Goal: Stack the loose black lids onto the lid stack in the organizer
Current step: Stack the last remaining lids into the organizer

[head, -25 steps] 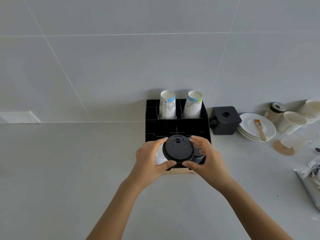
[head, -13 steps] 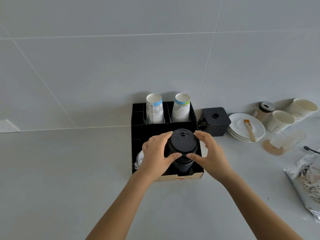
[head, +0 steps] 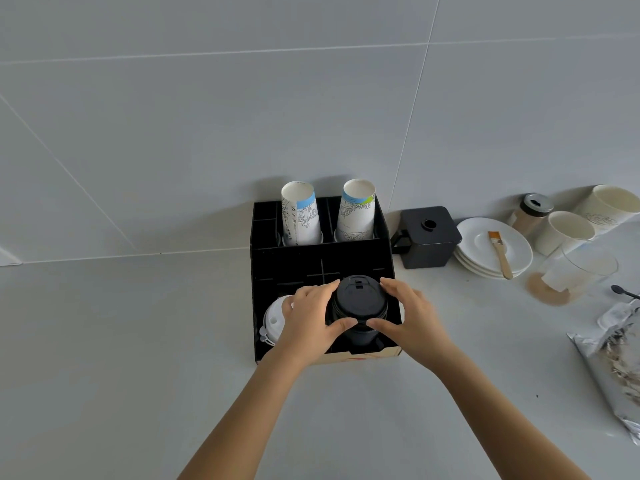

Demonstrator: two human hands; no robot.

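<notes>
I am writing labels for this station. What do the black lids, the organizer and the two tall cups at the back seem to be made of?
Black lids: likely moulded plastic, semi-matte, with a soft sheen and a formed sip tab.
Organizer: black, matte, thin flat dividers; its front edge shows bare brown, so probably cardboard, though I cannot be sure.
Tall cups: paper, printed outside, plain white inside.

No legible text anywhere. Paper cups (head: 300,216) at the back of the organizer (head: 259,271) carry line-art print and tiny symbols, too small to read. Red marks on its tan front edge (head: 360,356) can't be read either.
</notes>
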